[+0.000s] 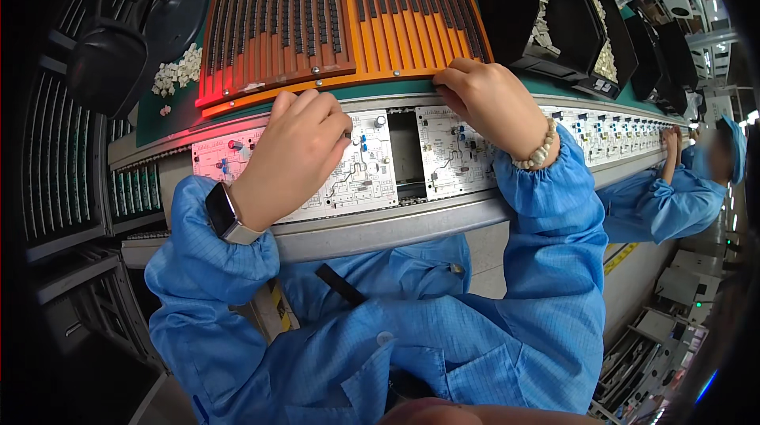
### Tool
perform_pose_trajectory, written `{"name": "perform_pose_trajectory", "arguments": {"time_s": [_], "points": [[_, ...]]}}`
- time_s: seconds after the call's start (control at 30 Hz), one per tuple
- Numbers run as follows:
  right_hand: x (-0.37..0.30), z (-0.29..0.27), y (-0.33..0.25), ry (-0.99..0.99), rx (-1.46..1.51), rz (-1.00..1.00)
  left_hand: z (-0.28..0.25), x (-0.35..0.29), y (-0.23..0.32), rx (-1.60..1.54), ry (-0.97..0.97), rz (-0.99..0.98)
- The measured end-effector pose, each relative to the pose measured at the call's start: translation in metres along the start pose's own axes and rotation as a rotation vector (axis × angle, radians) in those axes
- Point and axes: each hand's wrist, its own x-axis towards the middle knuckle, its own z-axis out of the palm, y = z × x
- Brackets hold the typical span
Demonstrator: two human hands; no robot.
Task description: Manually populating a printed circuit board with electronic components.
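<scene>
Hands apart, grips unverifiable — left hand (299, 148) over a circuit board (366, 179) on the conveyor (396, 221), some parts seated; right hand (487, 96) at the orange rack (378, 49), its black components (310, 17) suggesting work unfinished.

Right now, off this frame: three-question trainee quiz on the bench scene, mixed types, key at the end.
1. Multiple choice: which hand is at the near edge of the orange rack? A) left, B) right, C) both.
2. True or false: the left hand is inside a black bin.
3. Fill in the blank: the pile of small loose parts to the left of the brown rack is mostly ____ in colour.

Key:
1. B: the right hand, with a beaded bracelet on its wrist.
2. False: it is over the row of white circuit boards.
3. White.
</scene>
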Motion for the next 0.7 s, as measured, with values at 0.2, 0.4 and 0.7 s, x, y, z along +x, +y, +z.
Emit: {"name": "perform_pose_trajectory", "arguments": {"time_s": [0.2,0.4,0.7], "points": [[-0.002,0.001,-0.002,0.068,0.033,0.004,0.005,0.004,0.016,-0.179,0.041,-0.027],[-0.003,0.002,-0.006,0.148,0.048,-0.01,0.02,0.007,0.018,-0.154,0.011,-0.037],[-0.003,0.007,-0.007,0.209,0.061,-0.051,0.016,0.016,0.03,0.004,-0.032,0.002]]}}
